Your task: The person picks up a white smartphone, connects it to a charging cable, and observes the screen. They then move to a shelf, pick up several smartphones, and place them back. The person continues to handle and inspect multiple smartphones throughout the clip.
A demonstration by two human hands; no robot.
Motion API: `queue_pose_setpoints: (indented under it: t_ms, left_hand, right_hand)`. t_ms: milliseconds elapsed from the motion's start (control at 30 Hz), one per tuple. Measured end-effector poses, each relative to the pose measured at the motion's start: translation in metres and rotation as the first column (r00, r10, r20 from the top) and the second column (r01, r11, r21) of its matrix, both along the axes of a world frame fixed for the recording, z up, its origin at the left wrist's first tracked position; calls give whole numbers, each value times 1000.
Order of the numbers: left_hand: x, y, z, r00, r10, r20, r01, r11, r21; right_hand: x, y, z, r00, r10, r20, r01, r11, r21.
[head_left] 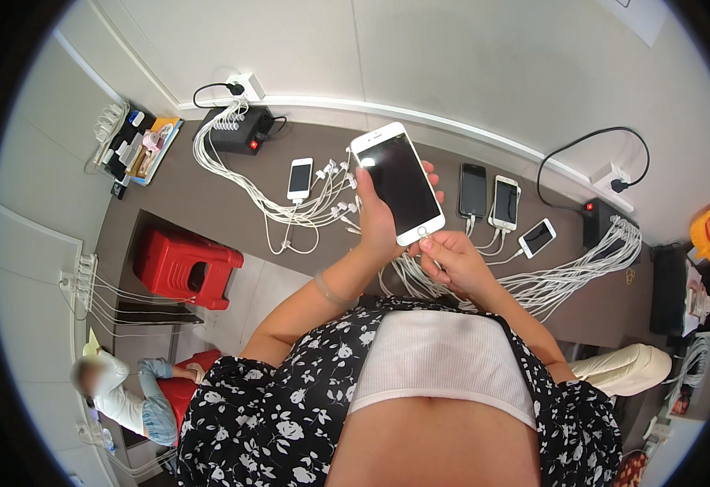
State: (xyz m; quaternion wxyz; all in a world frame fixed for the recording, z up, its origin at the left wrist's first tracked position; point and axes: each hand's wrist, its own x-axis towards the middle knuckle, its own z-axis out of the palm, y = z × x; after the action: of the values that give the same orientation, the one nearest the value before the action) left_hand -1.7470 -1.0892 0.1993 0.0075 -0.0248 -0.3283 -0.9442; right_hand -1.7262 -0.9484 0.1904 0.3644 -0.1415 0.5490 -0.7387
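My left hand (377, 213) is wrapped round a large white-framed smartphone (402, 183), thumb on its near side and fingertips showing past the far edge. The phone is tilted, its dark screen up and its round button at the lower end. At that lower end my right hand (456, 258) pinches what looks like the plug of a white charging cable; the fingers mostly hide it. Under both hands runs a bundle of white cables (525, 284). To the right lie a black phone (472, 191), white phones (504, 203) and a small white phone (538, 238), with cables at their lower ends.
Another white phone (299, 178) lies left among loose cable ends (334, 178). Black charging boxes stand at the back left (239, 130) and right (602, 221). A red stool (184, 264) stands at the left; a seated person (131, 398) is beyond. A tray of small items (140, 150) sits far left.
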Motion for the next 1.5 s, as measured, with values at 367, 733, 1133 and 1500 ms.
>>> queue_pose_setpoints:
  t_ms: [367,733,1133,1500]
  left_hand:
    - [-7,-2,-15,990,-139,9,138,989,51]
    - [-2,4,-29,957,-271,105,266,962,62]
    - [-14,-2,-93,916,-309,255,308,950,45]
    - [0,-10,-149,762,-483,432,556,829,-54]
  right_hand:
    - [-32,18,-28,887,221,-406,-50,919,391]
    - [-47,46,-36,900,-57,-431,194,940,279]
    - [-37,20,-91,986,0,166,20,992,-121]
    - [-38,33,-158,950,-144,278,201,961,-188]
